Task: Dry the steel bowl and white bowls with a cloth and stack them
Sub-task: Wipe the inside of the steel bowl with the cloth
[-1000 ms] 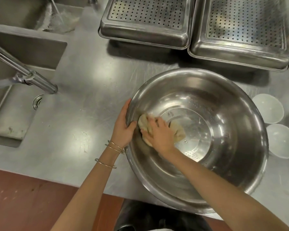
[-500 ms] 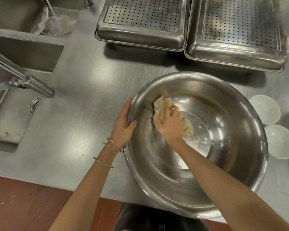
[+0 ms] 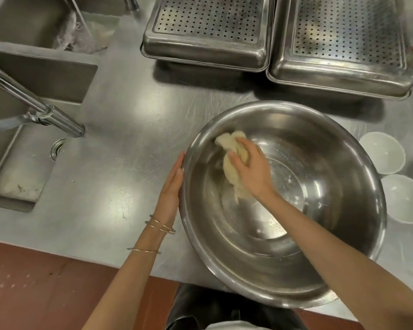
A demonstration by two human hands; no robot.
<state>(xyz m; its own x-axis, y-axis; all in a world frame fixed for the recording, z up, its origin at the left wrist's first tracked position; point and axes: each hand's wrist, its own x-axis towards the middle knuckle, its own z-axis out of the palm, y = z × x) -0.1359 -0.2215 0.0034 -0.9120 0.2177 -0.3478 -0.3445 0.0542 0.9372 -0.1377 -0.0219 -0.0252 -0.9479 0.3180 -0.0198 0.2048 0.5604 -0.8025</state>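
On the brushed steel surface [image 3: 119, 177], near its front edge, sits a large round stainless steel bowl [image 3: 320, 246], its near rim hanging slightly past the edge. Inside it, the right hand [image 3: 250, 167] presses a crumpled pale yellow cloth [image 3: 231, 160] against the far-left inner wall, with the fingers [image 3: 242, 141] curled over the cloth and clamped on it. Part of the cloth trails down toward the bowl's flat bottom, where a few water droplets show. The left hand [image 3: 171, 189] lies flat against the outside of the bowl's left wall, fingers straight and together, touching the rim but not gripping it. Thin gold bangles [image 3: 161, 226] circle the left wrist and forearm.

Just right of the steel bowl stand two small white bowls [image 3: 383, 152], one farther and one nearer [image 3: 408, 198], close to each other and unstacked, both upright. At the far side of the surface rest two perforated steel trays [image 3: 210, 32], upside down and side by side. To the left, a recessed steel sink [image 3: 17, 167] holds a drain, with a long chrome tap [image 3: 41, 110] angled across it.
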